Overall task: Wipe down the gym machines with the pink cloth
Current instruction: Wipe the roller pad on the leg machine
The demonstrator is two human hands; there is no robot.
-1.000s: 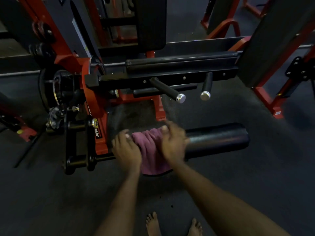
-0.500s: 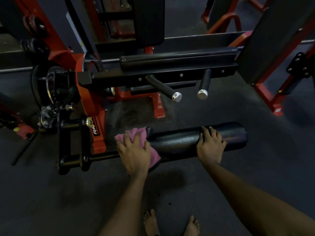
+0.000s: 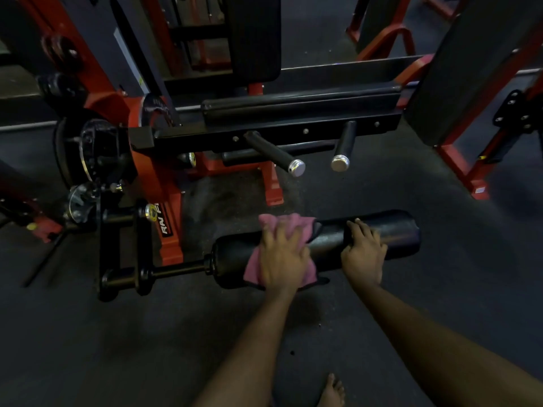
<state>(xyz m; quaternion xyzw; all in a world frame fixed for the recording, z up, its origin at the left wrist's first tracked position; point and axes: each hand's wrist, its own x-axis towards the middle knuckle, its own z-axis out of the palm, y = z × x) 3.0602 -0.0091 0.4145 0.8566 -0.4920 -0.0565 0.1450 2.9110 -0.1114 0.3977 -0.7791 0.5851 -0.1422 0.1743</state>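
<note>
A black foam roller pad (image 3: pixel 396 230) juts out to the right from a red and black gym machine (image 3: pixel 152 183), low over the floor. The pink cloth (image 3: pixel 282 223) is draped over the middle of the roller. My left hand (image 3: pixel 282 257) presses flat on the cloth, fingers spread over the pad's top. To the right of it, my right hand (image 3: pixel 363 254) rests bare on the roller, with its fingers laid over the top. The two hands are a short gap apart.
Two black handles with chrome caps (image 3: pixel 296 167) (image 3: pixel 340 163) stick out above the roller, under a long black seat pad (image 3: pixel 293 110). A weight plate (image 3: pixel 88 148) hangs at the left. Another red-framed machine with a black pad (image 3: pixel 470 63) stands at the right. My bare foot (image 3: pixel 332 392) is on the dark floor.
My left hand has slid the pink cloth to the right, from the roller's left end to its middle. My right hand left the cloth a second ago and now stays on the roller.
</note>
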